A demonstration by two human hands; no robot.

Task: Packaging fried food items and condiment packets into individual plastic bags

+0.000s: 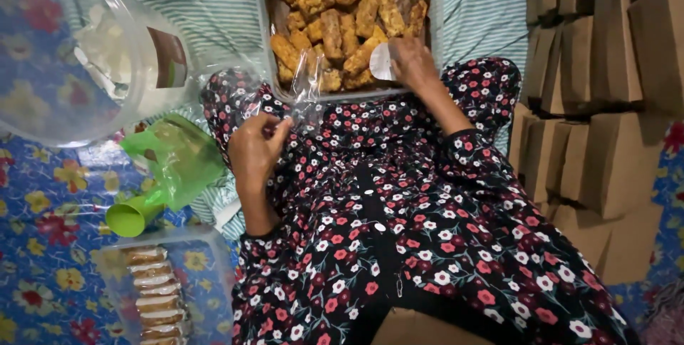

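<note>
Head view, person seated on the floor, floral-print dress over the lap.

Left hand point(255, 147): grip pinched together on the edge of a clear plastic bag point(308, 87). The bag stretches from those fingers up and to the right, toward the tray, its far end lying over the near-left corner of the tray.

Right hand point(412, 62): at the near edge of the tray point(265, 10), fingers curled on a small white round piece point(382, 62) just left of the fingers. Grip closed on it; cannot tell what the piece is. The hand touches or sits just over the fried pieces there.

Tray: clear-walled, rectangular, directly ahead of both hands, full of golden-brown fried pieces point(342, 21) piled loosely. It rests on a green-and-white striped cloth point(214, 13).

Left of the left hand: a green plastic bag point(178, 156) crumpled on the floor, with a green roll or cone point(132, 217) just below it. Further left and ahead, a large clear round container point(64, 67) with white contents and a brown label.

Below the left hand, near the forearm: a clear box point(203, 274) holding a row of wrapped brown pieces point(153, 291).

Right of the right hand, well apart: stacks of closed brown cardboard boxes point(605, 88).

Floor covering point(43, 224): blue with a flower pattern.
</note>
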